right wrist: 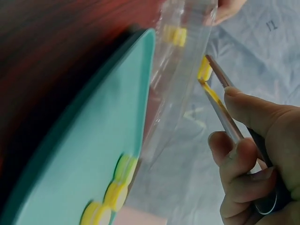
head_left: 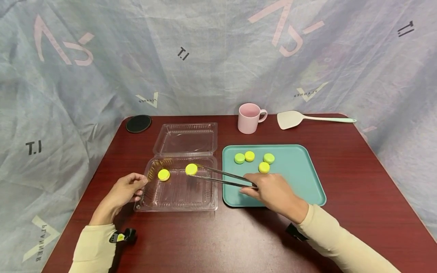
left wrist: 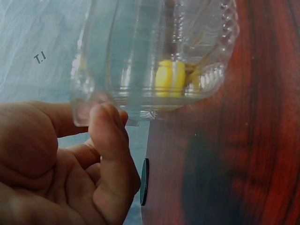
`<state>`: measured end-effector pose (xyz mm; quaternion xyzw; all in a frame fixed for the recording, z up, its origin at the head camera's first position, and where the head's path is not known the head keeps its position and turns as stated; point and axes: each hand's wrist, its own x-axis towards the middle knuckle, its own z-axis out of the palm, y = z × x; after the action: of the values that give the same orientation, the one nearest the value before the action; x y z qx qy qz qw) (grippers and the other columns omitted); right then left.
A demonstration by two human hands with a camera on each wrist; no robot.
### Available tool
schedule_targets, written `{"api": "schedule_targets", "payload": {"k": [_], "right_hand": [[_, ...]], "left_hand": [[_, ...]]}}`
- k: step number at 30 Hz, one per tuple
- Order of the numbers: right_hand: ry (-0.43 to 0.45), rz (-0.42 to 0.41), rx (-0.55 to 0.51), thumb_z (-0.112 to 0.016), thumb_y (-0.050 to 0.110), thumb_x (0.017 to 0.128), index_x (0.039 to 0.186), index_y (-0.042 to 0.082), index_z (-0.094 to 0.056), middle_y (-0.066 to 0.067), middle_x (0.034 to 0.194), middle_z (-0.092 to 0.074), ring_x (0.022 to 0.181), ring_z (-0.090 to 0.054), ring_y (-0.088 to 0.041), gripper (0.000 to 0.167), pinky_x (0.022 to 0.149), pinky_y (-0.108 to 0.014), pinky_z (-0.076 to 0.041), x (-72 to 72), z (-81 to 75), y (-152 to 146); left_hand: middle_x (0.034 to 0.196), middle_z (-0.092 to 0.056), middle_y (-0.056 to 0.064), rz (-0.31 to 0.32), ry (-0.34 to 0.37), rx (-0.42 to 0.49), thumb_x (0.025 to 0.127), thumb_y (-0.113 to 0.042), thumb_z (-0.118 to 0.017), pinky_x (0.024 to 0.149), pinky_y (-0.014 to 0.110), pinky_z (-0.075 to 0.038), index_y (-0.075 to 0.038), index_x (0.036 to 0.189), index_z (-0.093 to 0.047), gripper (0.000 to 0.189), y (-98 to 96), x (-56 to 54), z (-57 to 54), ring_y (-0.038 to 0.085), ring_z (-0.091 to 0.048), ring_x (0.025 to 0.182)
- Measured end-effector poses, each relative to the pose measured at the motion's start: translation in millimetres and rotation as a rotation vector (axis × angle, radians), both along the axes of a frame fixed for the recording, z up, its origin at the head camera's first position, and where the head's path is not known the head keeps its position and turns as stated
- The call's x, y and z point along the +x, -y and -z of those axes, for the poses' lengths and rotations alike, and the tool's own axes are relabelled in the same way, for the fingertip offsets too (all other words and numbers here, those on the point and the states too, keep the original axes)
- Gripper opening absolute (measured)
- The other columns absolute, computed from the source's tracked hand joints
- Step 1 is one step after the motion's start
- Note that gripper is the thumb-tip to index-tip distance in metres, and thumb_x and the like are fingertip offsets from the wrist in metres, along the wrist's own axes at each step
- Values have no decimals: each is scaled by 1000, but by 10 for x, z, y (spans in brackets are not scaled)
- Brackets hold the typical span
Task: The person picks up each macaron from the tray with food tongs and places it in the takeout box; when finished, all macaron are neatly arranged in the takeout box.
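My right hand [head_left: 274, 193] grips metal tongs [head_left: 225, 179], whose tips hold a yellow macaron [head_left: 191, 169] above the clear plastic container [head_left: 181, 206]. In the right wrist view this macaron [right wrist: 205, 69] sits between the two tong tips. My left hand [head_left: 124, 193] pinches the container's left rim between thumb and fingers, as the left wrist view also shows at close range. Another yellow macaron [head_left: 164, 174] lies inside the container toward its left side. Behind, the hinged lid [head_left: 187, 142] lies folded back. Green and yellow macarons [head_left: 264, 167] rest on the teal tray [head_left: 297, 189] to the right.
At the back of the dark red table [head_left: 205, 242] stands a pink mug [head_left: 248, 120], with a white spatula [head_left: 290, 119] lying to its right. A black round coaster [head_left: 138, 123] lies at the back left corner. A printed grey cloth [head_left: 211, 57] hangs behind.
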<state>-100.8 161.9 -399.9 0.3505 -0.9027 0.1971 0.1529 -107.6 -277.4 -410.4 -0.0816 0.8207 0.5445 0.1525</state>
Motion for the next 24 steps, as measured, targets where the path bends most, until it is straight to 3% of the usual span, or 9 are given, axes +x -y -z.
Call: {"api": "schedule_targets", "payload": {"k": [5,16,24], "right_hand": [[25,-41,30,-80,38,85,80,17,-57,14,63,-42,55,-41,0,31,44,-25,-40,6,-29,165],[42,-97,92,-80,38,84,84,17,-63,11,67,-53,58,-53,-7,27,49,-33,-47,-49,22,429],[77,-93,129,-78,40,86,96,13,-73,6,75,-66,60,-59,-10,29,48,-34,-49,-81,-53,569]], "left_hand": [[87,-53,5,-1,3,-8,106,-13,-51,59,26,-50,10,122,-52,28,7,7,2,12,-53,71],[85,-53,5,-5,9,-3,105,-13,-51,59,26,-51,10,122,-51,28,6,-1,25,12,-53,70],[84,-53,4,-12,8,14,105,-13,-53,58,25,-51,9,118,-52,26,-10,-14,0,11,-53,69]]}}
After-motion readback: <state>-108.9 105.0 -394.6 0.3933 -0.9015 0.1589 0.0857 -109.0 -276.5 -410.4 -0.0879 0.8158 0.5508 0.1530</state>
